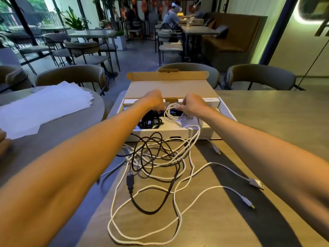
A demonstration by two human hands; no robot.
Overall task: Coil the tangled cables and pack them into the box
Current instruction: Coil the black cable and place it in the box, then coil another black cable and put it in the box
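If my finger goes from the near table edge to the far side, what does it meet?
Loose white cable loop → black USB plug → tangle of black and white cables → white cardboard box's front wall → coiled black cable inside → left hand and right hand → brown cardboard lid → grey padded chair.

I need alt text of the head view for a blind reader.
Both hands reach into an open white box: the left hand grips a black coil, the right hand a white coil. Nearer, black and white cables lie tangled on the table.
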